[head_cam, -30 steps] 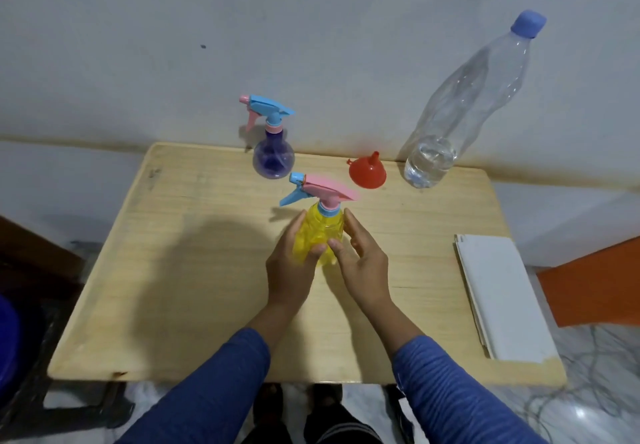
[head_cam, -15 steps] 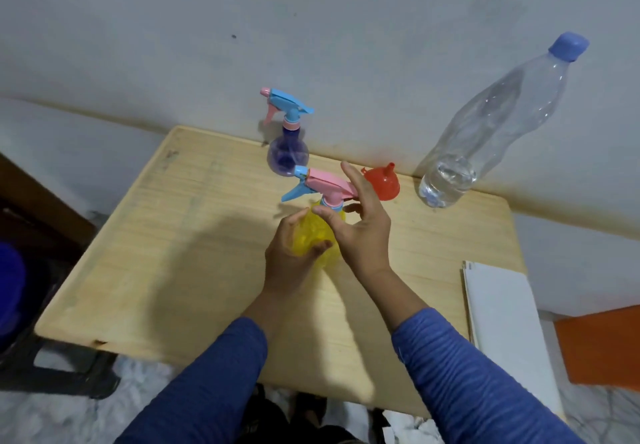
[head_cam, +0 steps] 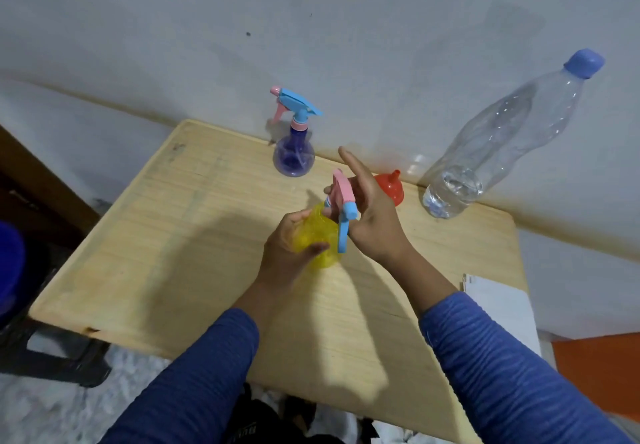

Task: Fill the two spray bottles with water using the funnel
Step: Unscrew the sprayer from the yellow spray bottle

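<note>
Item 1: translucent yellow plastic spray bottle [head_cam: 317, 236], mid-table, upright. My left hand [head_cam: 287, 253] wraps its round body, thumb across the near side. Its pink-and-blue trigger head [head_cam: 343, 201] has turned since half a second ago: then the blue nozzle pointed left, now the blue end hangs toward me and the pink part points away.

Item 2: my right hand [head_cam: 372, 215], set against the right side of that head. The forefinger is straight and raised; whether the other fingers pinch the head I cannot tell. A second ago this hand lay low beside the bottle's body.

Item 3: translucent purple plastic spray bottle [head_cam: 293, 158] with blue-and-pink head, far edge, unmoved, well apart from my hands.

Item 4: small red plastic funnel [head_cam: 391, 187], mouth down, far side, partly behind my right hand.

Item 5: tall clear plastic water bottle [head_cam: 502, 146] with blue cap, far right, little water at the bottom.

Item 6: pale wooden table [head_cam: 173, 236].
</note>
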`<state>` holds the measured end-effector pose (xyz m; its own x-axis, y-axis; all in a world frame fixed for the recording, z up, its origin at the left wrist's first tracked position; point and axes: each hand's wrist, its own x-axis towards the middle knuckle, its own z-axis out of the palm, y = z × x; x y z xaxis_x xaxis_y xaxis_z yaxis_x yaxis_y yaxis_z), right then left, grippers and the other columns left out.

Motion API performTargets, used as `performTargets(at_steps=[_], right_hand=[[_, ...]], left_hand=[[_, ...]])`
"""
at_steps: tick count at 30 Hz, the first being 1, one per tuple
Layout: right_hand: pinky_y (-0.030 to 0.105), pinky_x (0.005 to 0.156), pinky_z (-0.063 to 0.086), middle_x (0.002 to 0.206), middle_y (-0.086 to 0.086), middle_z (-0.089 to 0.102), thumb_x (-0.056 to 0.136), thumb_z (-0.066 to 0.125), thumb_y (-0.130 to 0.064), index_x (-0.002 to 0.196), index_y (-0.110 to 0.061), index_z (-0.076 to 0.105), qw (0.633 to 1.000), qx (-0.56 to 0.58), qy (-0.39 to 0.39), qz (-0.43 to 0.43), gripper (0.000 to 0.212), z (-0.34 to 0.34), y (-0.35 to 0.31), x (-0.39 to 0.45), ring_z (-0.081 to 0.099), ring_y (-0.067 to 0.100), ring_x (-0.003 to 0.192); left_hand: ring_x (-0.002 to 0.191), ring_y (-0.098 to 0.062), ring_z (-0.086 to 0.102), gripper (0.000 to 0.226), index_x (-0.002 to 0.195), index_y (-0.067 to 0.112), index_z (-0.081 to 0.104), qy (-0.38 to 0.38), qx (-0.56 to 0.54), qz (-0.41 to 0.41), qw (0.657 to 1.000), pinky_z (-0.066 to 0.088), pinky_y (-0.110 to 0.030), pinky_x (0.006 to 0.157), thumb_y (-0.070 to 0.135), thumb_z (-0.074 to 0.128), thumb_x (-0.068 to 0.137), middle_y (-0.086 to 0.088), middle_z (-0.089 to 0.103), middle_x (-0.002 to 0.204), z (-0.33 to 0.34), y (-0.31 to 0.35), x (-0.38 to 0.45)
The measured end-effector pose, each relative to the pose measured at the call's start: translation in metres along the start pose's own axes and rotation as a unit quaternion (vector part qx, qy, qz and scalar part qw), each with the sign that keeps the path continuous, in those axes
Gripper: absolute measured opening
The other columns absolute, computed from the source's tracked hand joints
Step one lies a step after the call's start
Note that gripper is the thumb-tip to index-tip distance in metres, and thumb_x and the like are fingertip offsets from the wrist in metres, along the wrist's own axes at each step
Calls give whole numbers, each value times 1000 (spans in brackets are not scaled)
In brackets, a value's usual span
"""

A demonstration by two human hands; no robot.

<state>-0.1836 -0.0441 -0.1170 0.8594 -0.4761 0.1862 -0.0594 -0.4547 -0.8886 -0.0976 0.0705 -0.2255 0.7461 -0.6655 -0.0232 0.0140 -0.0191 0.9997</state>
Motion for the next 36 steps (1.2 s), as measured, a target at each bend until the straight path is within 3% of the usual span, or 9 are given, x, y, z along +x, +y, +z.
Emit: performTargets(at_steps=[5,9,16,19,21,24,28,32,36], right_hand=[[36,99,49,114,-11,50,76,72,-11,139,-51,15,999,-16,-49,11,94,-4,-2,0,54,3,111],[19,94,48,105,-8,63,85,66,-5,143,-39,8,998,-4,-53,19,89,-10,0,-1,60,-2,106],[18,93,45,106,-14,63,82,68,-3,144,-36,12,998,-33,-57,20,90,-23,-1,0,59,-3,99],[10,96,40,132,-31,49,86,62,2,145,-30,7,994,-33,-105,21,86,-26,0,-3,52,-9,116],[26,106,42,148,-7,40,84,64,2,145,-32,18,993,-26,-109,27,84,-25,-1,-2,50,6,126],[44,104,45,141,5,48,84,60,3,138,-36,33,994,-15,-104,19,72,-26,-1,-1,50,17,128],[17,95,46,127,2,58,88,54,10,134,-35,32,996,6,-85,37,68,-31,-4,0,55,-1,115],[27,105,43,136,1,52,86,62,-3,137,-33,31,998,49,-43,19,66,-35,-17,9,50,11,125],[21,88,49,109,2,59,85,64,-7,140,-31,25,996,77,24,-31,71,-46,-46,37,56,8,97]], left_hand=[[105,-2,61,57,107,41,58,-10,24,0,1000,48,-24,89,50,78,55,20,66,109,1,4,-2],[98,9,59,57,105,44,55,-13,30,2,999,47,-15,83,53,75,53,21,63,105,-1,8,-3],[104,-11,62,57,106,42,56,-12,20,5,1000,51,-34,90,48,78,53,10,66,108,-1,6,-3],[100,-9,63,57,105,41,56,-16,13,1,1000,52,-32,89,48,77,52,14,65,106,-1,10,-4],[101,-9,63,59,106,41,56,-22,18,0,1000,53,-36,89,51,77,53,13,65,107,-1,11,-4],[101,-12,63,64,106,45,55,-24,32,2,999,53,-39,88,68,76,49,12,66,107,-2,8,-4],[106,-16,63,61,104,54,56,-20,20,-9,1000,50,-46,93,71,76,48,6,67,112,-1,7,-4],[108,-15,62,64,106,52,56,-26,15,-9,1000,49,-47,94,70,77,48,7,67,113,-1,9,-5],[106,-9,63,67,105,54,56,-40,15,-21,999,51,-40,93,74,76,44,14,67,110,-1,12,-4]])
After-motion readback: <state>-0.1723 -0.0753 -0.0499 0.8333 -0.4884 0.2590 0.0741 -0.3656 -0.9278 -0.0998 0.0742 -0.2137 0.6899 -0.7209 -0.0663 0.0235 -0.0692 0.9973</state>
